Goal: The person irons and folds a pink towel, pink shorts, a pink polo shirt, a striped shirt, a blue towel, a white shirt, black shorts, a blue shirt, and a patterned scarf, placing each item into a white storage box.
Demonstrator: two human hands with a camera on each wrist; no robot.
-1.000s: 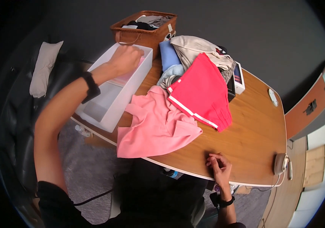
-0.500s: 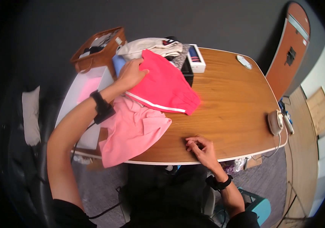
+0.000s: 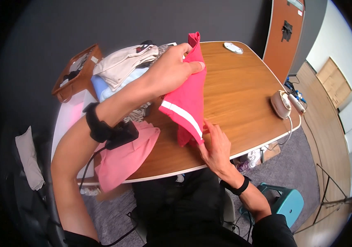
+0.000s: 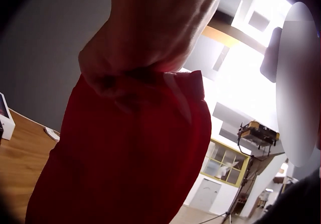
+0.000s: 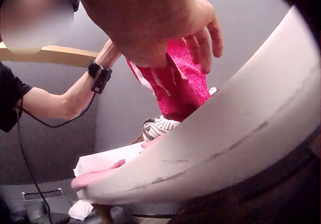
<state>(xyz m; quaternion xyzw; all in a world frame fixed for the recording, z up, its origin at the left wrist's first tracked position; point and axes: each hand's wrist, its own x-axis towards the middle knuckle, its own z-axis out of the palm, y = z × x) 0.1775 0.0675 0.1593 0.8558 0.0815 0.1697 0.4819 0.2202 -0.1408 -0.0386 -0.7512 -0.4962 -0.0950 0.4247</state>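
Note:
Bright red shorts [image 3: 190, 94] with a white hem stripe hang folded over the wooden table, lifted at their upper end. My left hand [image 3: 172, 70] pinches them near the top, thumb lying on the near side. In the left wrist view the red cloth [image 4: 125, 153] drops from beneath that hand. My right hand [image 3: 218, 149] is at the lower corner of the shorts, its fingers spread and fairly straight, touching the cloth. A pink garment [image 3: 130, 152] lies at the left, partly over the table's front edge.
A white box [image 3: 61, 123] with pink cloth inside stands at the left, a brown basket [image 3: 77, 82] behind it. Beside them is a clothes pile with a beige garment [image 3: 120, 66] on top. A corded, iron-like appliance [image 3: 282, 103] sits at the right edge.
My left hand has gone from the white box to the red shorts and lifted them rightward off the pile. My right hand has risen from the table's front to their lower corner, fingers spreading.

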